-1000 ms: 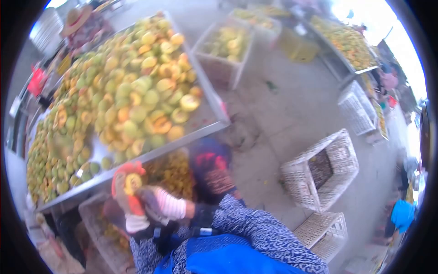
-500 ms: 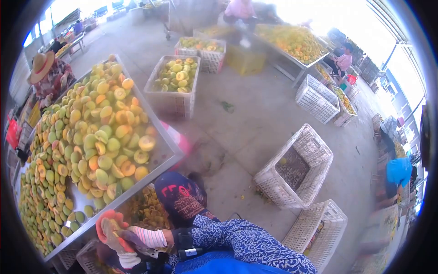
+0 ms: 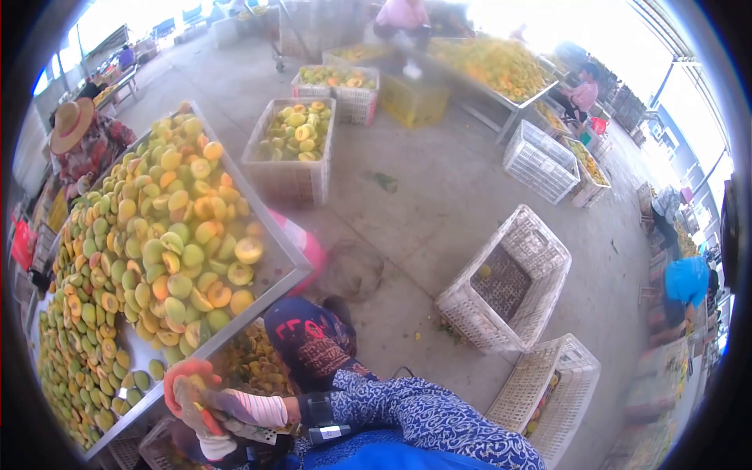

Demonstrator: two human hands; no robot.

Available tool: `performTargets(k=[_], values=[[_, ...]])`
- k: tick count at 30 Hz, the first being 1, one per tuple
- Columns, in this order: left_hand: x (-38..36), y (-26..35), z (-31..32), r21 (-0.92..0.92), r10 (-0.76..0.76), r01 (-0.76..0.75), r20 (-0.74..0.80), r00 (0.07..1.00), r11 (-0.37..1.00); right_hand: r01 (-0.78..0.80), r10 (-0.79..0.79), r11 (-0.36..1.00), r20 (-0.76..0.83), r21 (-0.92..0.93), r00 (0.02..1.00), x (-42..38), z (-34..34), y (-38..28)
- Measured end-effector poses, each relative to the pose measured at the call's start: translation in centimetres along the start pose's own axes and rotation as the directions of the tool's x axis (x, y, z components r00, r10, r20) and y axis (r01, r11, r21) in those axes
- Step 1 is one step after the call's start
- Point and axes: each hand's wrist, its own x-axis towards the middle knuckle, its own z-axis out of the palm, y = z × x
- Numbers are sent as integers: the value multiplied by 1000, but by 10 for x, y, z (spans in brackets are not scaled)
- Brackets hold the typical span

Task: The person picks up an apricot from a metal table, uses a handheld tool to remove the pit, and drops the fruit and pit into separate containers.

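Note:
At the lower left, my two gloved hands meet just off the near edge of a metal-rimmed table (image 3: 192,352). My left hand (image 3: 186,385), in an orange and whitish glove, has its fingers curled. My right hand (image 3: 231,409), in a greyish glove with a striped cuff, closes against it. Anything between them is hidden by the gloves. Heaped on the table is yellow-green and orange stone fruit (image 3: 180,258), much of it halved, resembling apricots or small peaches. Under the table edge, beside my knee, lie more yellowish fruit pieces (image 3: 254,360).
To my right stand a whitish plastic crate (image 3: 540,235) with one small fruit inside and another crate (image 3: 576,376). Ahead are a filled fruit crate (image 3: 290,176) and a yellow crate (image 3: 415,102). A person in a straw hat (image 3: 74,125) sits across the table; others work farther off.
The view has shifted slightly. My hands stay together at the table edge, with only a small change in how the gloved fingers are set.

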Motion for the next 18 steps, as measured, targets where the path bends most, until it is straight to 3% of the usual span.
performTargets(k=[1, 5, 7, 8, 10, 11, 12, 14, 18], values=[[-2, 3, 3, 27, 46, -47, 18, 999, 999, 43, -42, 999, 24, -1, 999, 1, 1, 2], [-14, 31, 32, 67, 282, -290, 99, 954, 955, 34, -116, 876, -141, -481, 983, 2, 11, 6], [-12, 38, 24, -6, -5, 5, 15, 1000, 1000, 36, -170, 731, -131, -681, 977, 1, 24, 3], [-11, 41, 18, -49, -150, 148, -27, 988, 988, -124, -24, 806, -242, -579, 970, -19, 83, -29], [-13, 43, 9, -88, -187, 195, 94, 978, 977, -426, 341, 855, -298, -297, 892, -30, 89, -40], [-13, 54, 10, -108, -199, 215, 143, 969, 971, -443, 337, 847, -347, -295, 875, -31, 95, -36], [-19, 61, 21, -108, -196, 199, 39, 980, 974, -488, 379, 835, -376, -256, 846, -31, 97, -38], [-16, 58, 18, -109, -185, 185, 8, 983, 977, -521, 413, 825, -395, -220, 820, -31, 106, -46], [-32, 47, 20, -121, -100, 81, -154, 983, 989, -414, 261, 783, -359, -465, 896, -37, 104, -33]])
